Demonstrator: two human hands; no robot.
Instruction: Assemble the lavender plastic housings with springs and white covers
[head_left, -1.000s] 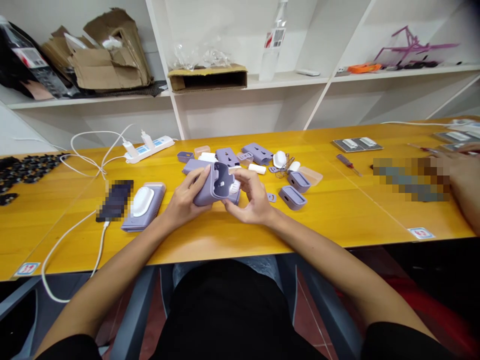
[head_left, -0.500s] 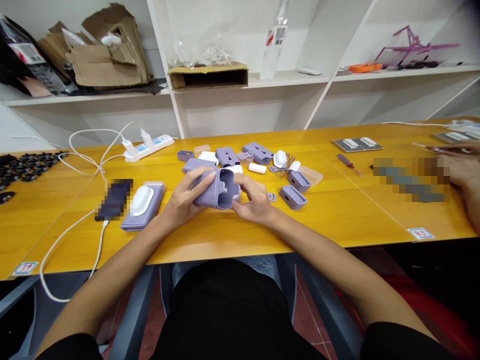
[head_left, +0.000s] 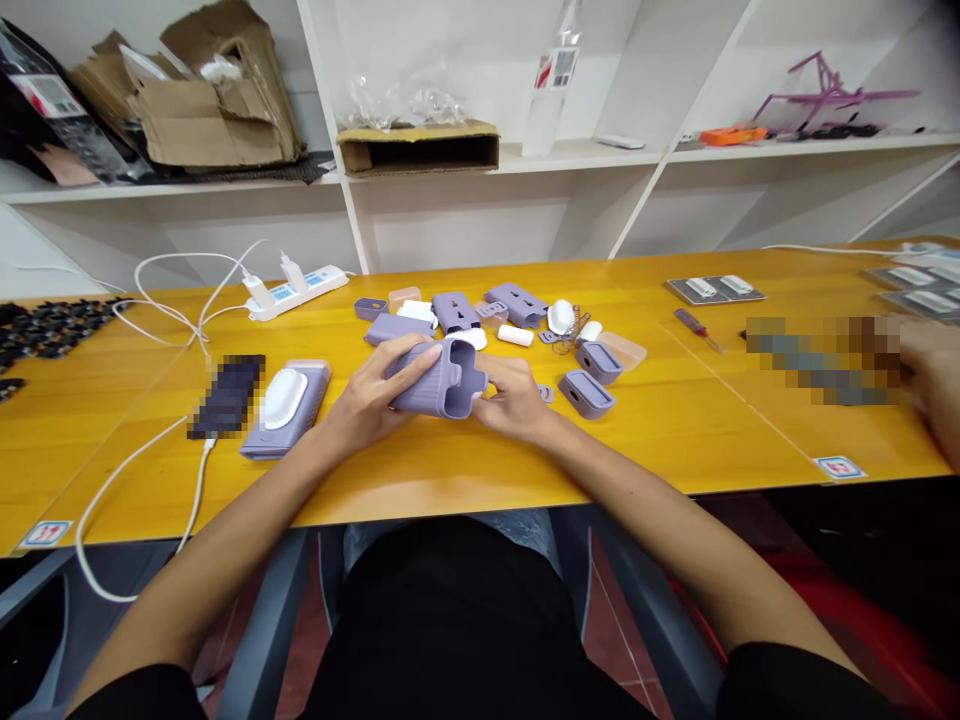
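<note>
My left hand (head_left: 369, 392) is wrapped round the purple case (head_left: 420, 388), over the table (head_left: 450, 475), back from its front edge. Right hand (head_left: 514, 398) half-curled at the open rim (head_left: 466, 385); can't tell if pinching. Hard prying could crack it; left slip, it drops.

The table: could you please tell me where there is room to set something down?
Bare patches: between the small purple boxes, the screwdriver and the right number label; and along the table's front edge, between the forearms. It is crowded behind the left hand, right hand and purple case, among purple and white parts.
</note>
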